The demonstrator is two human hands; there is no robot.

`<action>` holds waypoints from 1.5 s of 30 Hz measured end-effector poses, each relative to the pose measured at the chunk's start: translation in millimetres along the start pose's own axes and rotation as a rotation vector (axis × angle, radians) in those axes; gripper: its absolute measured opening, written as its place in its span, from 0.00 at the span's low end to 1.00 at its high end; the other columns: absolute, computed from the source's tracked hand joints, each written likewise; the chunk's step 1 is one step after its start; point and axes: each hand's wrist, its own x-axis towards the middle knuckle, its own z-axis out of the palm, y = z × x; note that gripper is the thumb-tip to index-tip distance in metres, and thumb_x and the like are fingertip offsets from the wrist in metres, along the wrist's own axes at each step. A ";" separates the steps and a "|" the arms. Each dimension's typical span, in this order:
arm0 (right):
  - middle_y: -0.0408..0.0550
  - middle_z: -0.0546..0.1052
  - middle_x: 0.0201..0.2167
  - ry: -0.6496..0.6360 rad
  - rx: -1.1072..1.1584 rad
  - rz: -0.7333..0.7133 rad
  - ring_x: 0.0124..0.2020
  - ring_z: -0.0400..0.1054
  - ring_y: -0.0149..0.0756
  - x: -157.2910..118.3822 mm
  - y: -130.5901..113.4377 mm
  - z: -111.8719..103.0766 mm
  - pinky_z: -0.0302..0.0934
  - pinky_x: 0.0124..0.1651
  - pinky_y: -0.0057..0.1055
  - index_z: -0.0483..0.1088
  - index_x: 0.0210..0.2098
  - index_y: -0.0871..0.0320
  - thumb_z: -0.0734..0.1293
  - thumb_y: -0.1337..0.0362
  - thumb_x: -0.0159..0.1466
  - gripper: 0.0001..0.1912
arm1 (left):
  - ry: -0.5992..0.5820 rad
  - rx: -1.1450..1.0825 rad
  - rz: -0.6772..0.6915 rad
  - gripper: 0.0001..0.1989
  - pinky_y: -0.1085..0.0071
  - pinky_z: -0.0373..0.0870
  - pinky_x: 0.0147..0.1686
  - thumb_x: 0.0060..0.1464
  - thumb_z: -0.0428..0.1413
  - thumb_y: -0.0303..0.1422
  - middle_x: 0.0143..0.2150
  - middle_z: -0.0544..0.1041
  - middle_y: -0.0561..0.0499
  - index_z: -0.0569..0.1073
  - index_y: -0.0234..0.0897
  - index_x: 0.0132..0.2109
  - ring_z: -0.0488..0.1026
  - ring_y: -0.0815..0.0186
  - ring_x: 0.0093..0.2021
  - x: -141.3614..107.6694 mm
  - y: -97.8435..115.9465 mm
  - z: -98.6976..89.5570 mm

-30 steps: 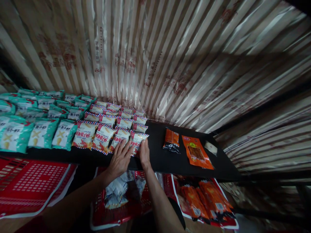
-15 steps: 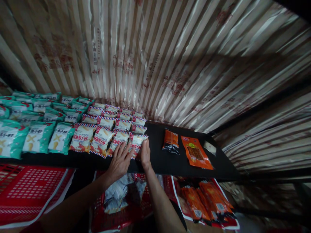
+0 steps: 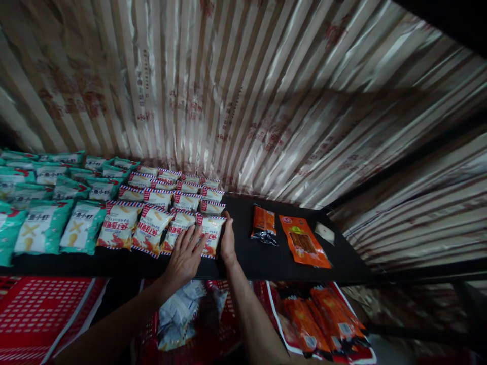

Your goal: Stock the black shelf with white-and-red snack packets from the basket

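White snack bags with red lettering and striped edges stand in rows on a black shelf (image 3: 129, 266). My left hand (image 3: 184, 257) lies with fingers spread across the lower fronts of the two rightmost front bags, one of them the end snack bag (image 3: 210, 229). Along that bag's right side my right hand (image 3: 228, 241) is held upright, its palm turned inward and its fingers extended. Neither hand wraps round a bag. To the left, teal snack bags (image 3: 81, 225) fill several more rows.
Right of my hands lie an orange packet (image 3: 264, 221), a flatter orange pouch (image 3: 304, 241) and a small white piece (image 3: 324, 233). Below the shelf are red baskets (image 3: 41, 314), one with orange packets (image 3: 329, 317), another with pale bags (image 3: 180, 312). Striped sheeting (image 3: 198, 101) hangs behind.
The view has shifted, so the bags appear slightly farther left and lower. My left hand stays on the bag fronts; more of my right hand's fingers shows past the end bag's edge.
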 end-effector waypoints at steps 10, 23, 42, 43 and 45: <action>0.46 0.72 0.52 -0.021 0.239 0.162 0.56 0.64 0.37 44.5 -1.0 9.2 0.56 0.57 0.39 0.61 0.56 0.52 0.54 0.40 0.61 0.32 | 0.010 0.008 -0.060 0.26 0.50 0.48 0.61 0.56 0.49 0.31 0.66 0.54 0.41 0.59 0.38 0.62 0.48 0.52 0.66 2.0 2.7 4.3; 0.47 0.77 0.44 -0.135 0.305 0.184 0.50 0.69 0.40 47.2 -8.4 16.5 0.63 0.51 0.38 0.67 0.50 0.56 0.56 0.40 0.59 0.31 | 0.029 -0.035 -0.075 0.24 0.49 0.48 0.61 0.57 0.50 0.31 0.65 0.55 0.41 0.61 0.38 0.61 0.49 0.52 0.65 2.8 2.6 6.5; 0.47 0.77 0.43 -0.130 0.197 0.233 0.50 0.68 0.43 98.1 -9.0 18.2 0.63 0.50 0.41 0.70 0.47 0.55 0.49 0.36 0.59 0.36 | -0.033 0.007 -0.100 0.26 0.51 0.44 0.61 0.56 0.50 0.36 0.66 0.54 0.43 0.61 0.39 0.61 0.49 0.52 0.65 1.9 0.9 8.1; 0.47 0.78 0.42 -0.136 0.196 0.235 0.48 0.70 0.43 99.9 -8.8 19.0 0.64 0.49 0.41 0.70 0.47 0.56 0.49 0.36 0.59 0.37 | -0.034 0.006 -0.100 0.26 0.50 0.44 0.61 0.55 0.50 0.36 0.66 0.54 0.43 0.60 0.39 0.61 0.48 0.51 0.65 1.9 0.9 8.1; 0.49 0.79 0.39 -0.138 0.182 0.237 0.45 0.71 0.43 102.7 -8.2 20.2 0.65 0.46 0.40 0.71 0.46 0.58 0.49 0.36 0.59 0.37 | -0.028 0.001 -0.100 0.26 0.50 0.45 0.61 0.55 0.50 0.36 0.66 0.54 0.42 0.60 0.39 0.61 0.48 0.51 0.65 1.9 0.8 8.4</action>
